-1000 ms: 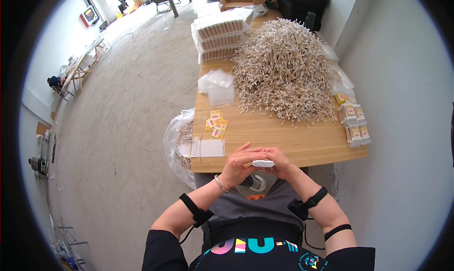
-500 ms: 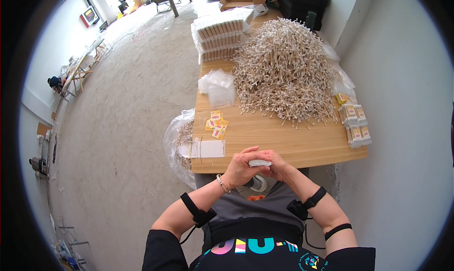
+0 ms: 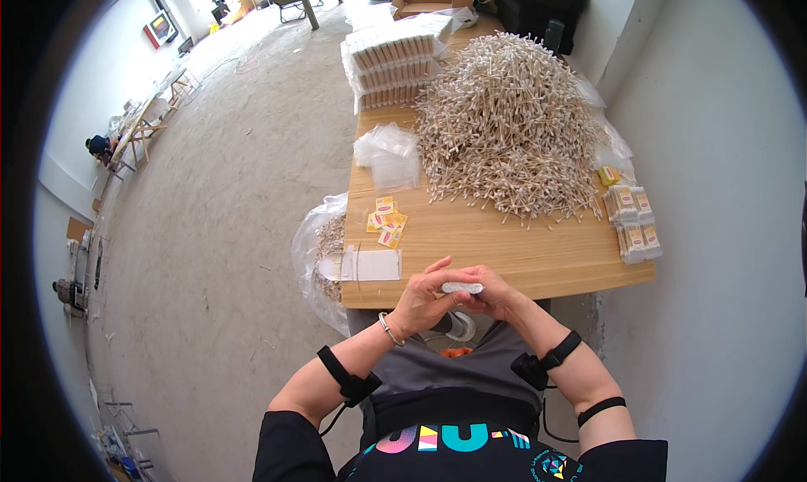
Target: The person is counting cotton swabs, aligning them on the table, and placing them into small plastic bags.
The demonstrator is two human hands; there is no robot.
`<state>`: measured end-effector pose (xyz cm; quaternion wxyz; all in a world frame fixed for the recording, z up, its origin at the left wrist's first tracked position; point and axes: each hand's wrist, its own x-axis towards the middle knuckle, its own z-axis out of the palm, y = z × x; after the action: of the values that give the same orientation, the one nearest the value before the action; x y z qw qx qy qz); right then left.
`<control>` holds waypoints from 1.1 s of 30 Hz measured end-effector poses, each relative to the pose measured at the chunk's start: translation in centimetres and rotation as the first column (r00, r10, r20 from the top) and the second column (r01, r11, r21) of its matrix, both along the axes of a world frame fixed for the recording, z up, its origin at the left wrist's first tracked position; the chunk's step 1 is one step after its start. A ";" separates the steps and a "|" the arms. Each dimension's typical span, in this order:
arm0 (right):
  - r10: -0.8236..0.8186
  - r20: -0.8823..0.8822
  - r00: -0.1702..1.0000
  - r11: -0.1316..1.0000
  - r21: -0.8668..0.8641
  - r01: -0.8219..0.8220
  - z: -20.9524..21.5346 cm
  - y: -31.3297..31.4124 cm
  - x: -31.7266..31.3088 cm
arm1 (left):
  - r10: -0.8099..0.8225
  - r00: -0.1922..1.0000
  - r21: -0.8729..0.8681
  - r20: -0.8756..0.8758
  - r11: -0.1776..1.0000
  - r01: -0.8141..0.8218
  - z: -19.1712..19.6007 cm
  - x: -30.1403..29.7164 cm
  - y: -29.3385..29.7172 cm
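Between my two hands, just over the table's near edge, is a tight bundle of cotton swabs, its white tips facing me. My left hand is closed around its left side, with the index finger stretched out beyond it. Around the right side wraps my right hand, its fingers partly hidden behind the bundle. Beyond my hands lies a large heap of loose cotton swabs. Left of them are a white card strip, several yellow-and-white cards and a pile of clear plastic bags.
Packed swab bundles stand at the table's right edge. Stacked wrapped swab packs are at the far left of the wooden table. A clear sack of swabs stands left of the table. A white wall runs along the right.
My left hand has shifted slightly, and its index finger now sticks out more. The swab bundle stays between both hands, a touch flatter in view.
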<state>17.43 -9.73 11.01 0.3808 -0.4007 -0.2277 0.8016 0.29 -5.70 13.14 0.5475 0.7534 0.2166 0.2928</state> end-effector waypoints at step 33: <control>-0.523 0.548 0.652 0.695 0.717 -0.045 -4.1 -0.4 0.8 | 0.273 0.947 0.013 -0.171 0.961 -0.275 -5.3 -0.2 1.1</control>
<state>18.24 -10.10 6.90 0.4887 -0.5422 -0.5722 0.3739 0.05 -4.59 7.88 0.4850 0.7352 0.3670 0.2991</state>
